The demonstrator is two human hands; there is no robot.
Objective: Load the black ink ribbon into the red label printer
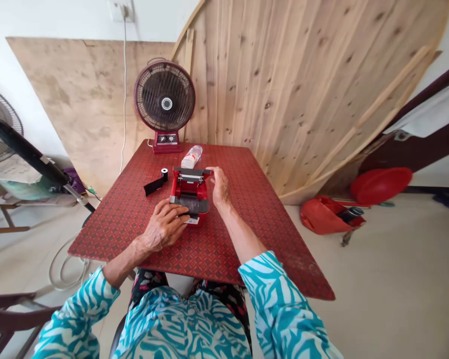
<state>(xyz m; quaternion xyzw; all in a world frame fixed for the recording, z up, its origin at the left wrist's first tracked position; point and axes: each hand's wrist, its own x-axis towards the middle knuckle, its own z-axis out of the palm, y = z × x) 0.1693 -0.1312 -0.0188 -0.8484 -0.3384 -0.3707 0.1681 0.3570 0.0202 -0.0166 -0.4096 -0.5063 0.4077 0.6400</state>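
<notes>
A small red printer-like machine point(190, 186) stands on the table with its dark lid raised at the back. A dark grey roller or bar shows inside it. Shiny black ribbon point(183, 200) lies over its front edge. The fingers of my left hand point(167, 222) are closed together on this ribbon at the front left; the thumb is mostly hidden. At the right end of the raised lid point(192, 172), the thumb and fingers of my right hand point(220, 186) pinch its edge. Left of the machine, a small black ribbon roll point(164, 174) has its loose end trailing across the table.
Behind the machine lies a clear plastic bottle point(192, 157) on the red patterned table point(258, 224). A dark red fan point(165, 99) stands at the table's back left. Wooden boards point(269, 75) lean on the wall. A red bag point(320, 214) sits on the floor to the right.
</notes>
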